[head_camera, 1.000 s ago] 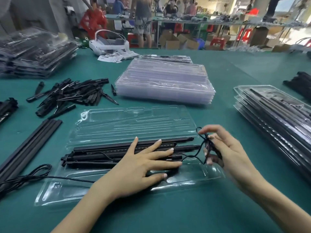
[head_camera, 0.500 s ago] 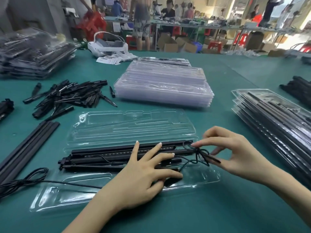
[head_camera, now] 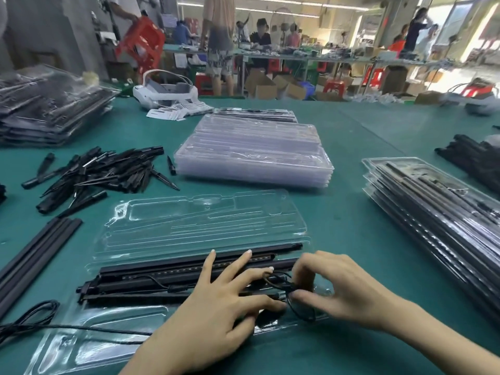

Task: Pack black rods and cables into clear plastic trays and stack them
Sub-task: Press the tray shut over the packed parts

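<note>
Head view: your left hand (head_camera: 216,301) lay flat with straight, spread fingers pressing on the black rods (head_camera: 173,277) that sat in the near half of the open clear tray (head_camera: 89,345) on the green counter (head_camera: 351,212); its grip was released, holding nothing. Your right hand (head_camera: 338,290) pinched the bundled cable (head_camera: 284,290) between thumb and curled fingers, at the right end of the rods and just above the tray's pocket there; whether the bundle already touched the tray floor could not be told. A thin lead (head_camera: 81,327) ran left from under your left hand, across the tray, to a loose coil (head_camera: 29,315) on the counter. The tray's lid half (head_camera: 205,226) lay open beyond the rods, with nothing in it. As to progress, this tray appeared partly packed: rods seated, cable being tucked in, lid not yet closed. A stack of filled trays (head_camera: 438,207) stood at your right and another (head_camera: 51,112) at far left, so several units seemed finished. Much seemed to remain: a stack of empty trays (head_camera: 254,152) ahead, a heap of small black parts (head_camera: 102,174) to the left, and long rods (head_camera: 35,255) at the left edge.
</note>
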